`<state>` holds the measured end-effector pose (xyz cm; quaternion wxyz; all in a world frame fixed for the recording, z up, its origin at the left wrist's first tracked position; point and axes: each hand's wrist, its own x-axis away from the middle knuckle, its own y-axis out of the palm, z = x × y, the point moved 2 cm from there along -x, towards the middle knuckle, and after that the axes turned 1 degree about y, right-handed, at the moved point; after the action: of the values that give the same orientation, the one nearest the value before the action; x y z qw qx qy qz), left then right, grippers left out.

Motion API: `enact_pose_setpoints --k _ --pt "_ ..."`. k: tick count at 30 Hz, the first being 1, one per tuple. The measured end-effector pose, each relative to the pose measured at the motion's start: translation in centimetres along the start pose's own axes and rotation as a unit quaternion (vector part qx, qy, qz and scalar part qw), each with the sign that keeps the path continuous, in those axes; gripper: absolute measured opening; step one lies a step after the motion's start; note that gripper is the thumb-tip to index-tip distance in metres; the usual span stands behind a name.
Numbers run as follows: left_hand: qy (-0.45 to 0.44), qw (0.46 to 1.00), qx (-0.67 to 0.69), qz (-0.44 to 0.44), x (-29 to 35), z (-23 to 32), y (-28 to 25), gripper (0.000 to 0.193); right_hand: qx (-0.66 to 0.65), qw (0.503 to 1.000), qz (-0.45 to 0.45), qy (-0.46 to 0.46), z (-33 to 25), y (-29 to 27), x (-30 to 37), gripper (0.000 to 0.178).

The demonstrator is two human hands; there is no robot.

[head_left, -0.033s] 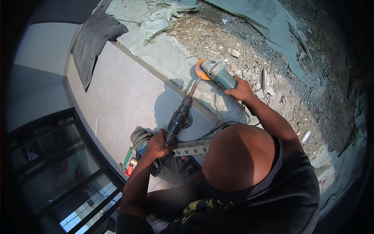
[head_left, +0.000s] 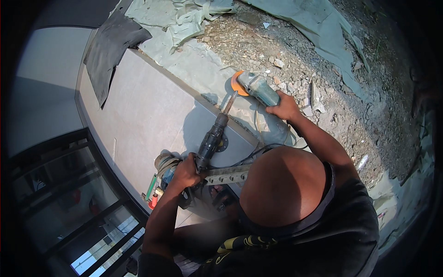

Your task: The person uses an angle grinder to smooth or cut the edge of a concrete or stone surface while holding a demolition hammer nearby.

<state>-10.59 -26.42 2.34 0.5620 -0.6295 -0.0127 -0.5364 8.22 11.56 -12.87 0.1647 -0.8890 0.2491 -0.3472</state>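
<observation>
A black rotary hammer [head_left: 211,141] lies slantwise over the grey tile edge, its steel chisel bit [head_left: 229,103] pointing up and away. My left hand [head_left: 185,171] is wrapped round the hammer's rear end. In my right hand [head_left: 285,107] is a teal angle grinder [head_left: 262,87], gripped by its body. Its orange disc [head_left: 238,84] sits right at the tip of the chisel bit; whether they touch is hard to tell.
Large grey tiles [head_left: 143,101] form a raised step. Beyond lie pale sheeting [head_left: 194,60] and broken rubble [head_left: 286,55]. A perforated metal bar [head_left: 228,177] is close to the hammer. Green-and-red handled tools [head_left: 152,191] lie near a dark-framed glass door [head_left: 106,184].
The grinder in my right hand has shifted very slightly left. My left hand and the rotary hammer look the same.
</observation>
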Motion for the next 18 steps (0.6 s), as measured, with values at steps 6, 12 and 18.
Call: enact_pose_setpoints --k 6,12,18 --pt "0.017 1.0 0.011 0.016 0.1 -0.4 0.5 0.077 -0.016 1.0 0.01 0.011 0.4 0.4 0.6 0.07" --pt "0.015 1.0 -0.006 0.01 0.0 -0.3 0.3 0.078 -0.044 0.999 0.022 0.008 0.7 -0.1 0.3 0.07" --pt "0.021 1.0 0.0 0.012 0.2 -0.6 0.5 0.079 -0.008 1.0 0.0 -0.001 -0.5 -0.5 0.1 0.074"
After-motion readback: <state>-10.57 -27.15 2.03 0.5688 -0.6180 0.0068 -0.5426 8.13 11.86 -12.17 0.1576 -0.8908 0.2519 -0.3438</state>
